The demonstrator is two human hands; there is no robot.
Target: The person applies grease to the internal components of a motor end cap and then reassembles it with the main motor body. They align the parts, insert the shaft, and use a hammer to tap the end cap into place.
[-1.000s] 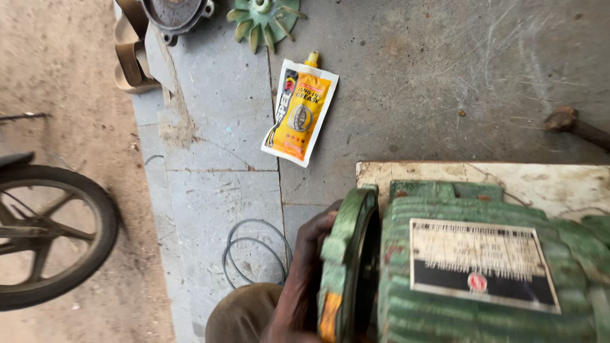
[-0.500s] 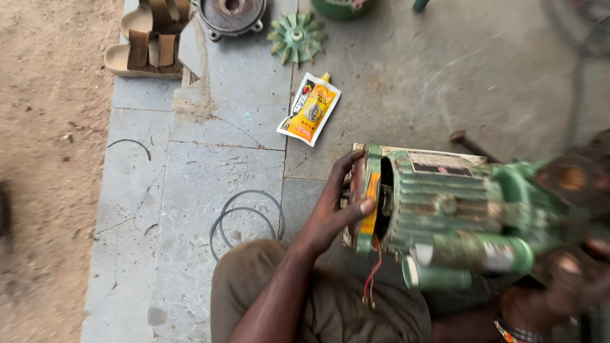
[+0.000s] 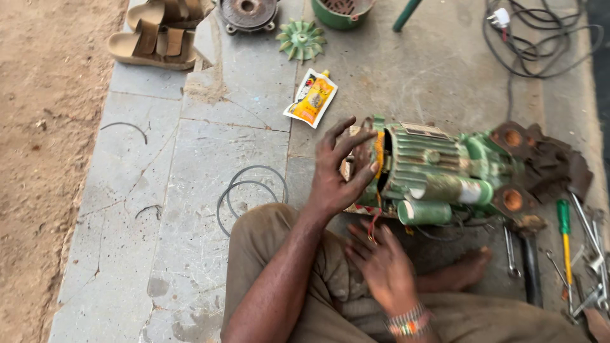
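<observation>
On the stone floor (image 3: 190,159), the left hand (image 3: 337,171) with spread fingers steadies the green motor (image 3: 438,174); the right hand (image 3: 381,267), open and empty, should grip low by the red wire (image 3: 373,222).

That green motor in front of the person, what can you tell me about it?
The green motor lies on its side on the grey stone floor. Its ribbed metal body looks worn and dirty, with two cylinders fixed along the near side and a rusty brown part at its right end. The left end is open, showing orange inside. The left hand spreads against that open end; the right hand hovers just below.
</observation>
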